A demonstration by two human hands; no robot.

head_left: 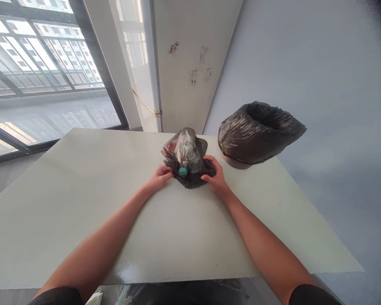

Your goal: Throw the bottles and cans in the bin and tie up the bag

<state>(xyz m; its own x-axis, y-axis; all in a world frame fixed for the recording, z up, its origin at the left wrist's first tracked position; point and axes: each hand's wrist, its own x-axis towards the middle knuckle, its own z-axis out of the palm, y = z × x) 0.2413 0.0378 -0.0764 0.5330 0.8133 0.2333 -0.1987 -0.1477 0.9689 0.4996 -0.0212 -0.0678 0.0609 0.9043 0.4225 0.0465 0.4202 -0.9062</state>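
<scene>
A filled black plastic bag (195, 180) lies on the white table, its thin film gathered around what it holds. A teal bottle cap (183, 171) pokes out on the side nearest me, and a pale shape and something reddish show through the film. My left hand (161, 174) pinches the bag's left edge between thumb and fingers. On the right side, my right hand (214, 177) grips a bunched part of the same bag, thumb towards me. The rest of the contents is hidden by the plastic.
A bin lined with a black bag (250, 140) stands at the table's back right, its mouth open. The white table (82, 190) reaches towards a refrigerator (190, 101). A large window (51, 63) is at left, a plain wall (320, 76) at right.
</scene>
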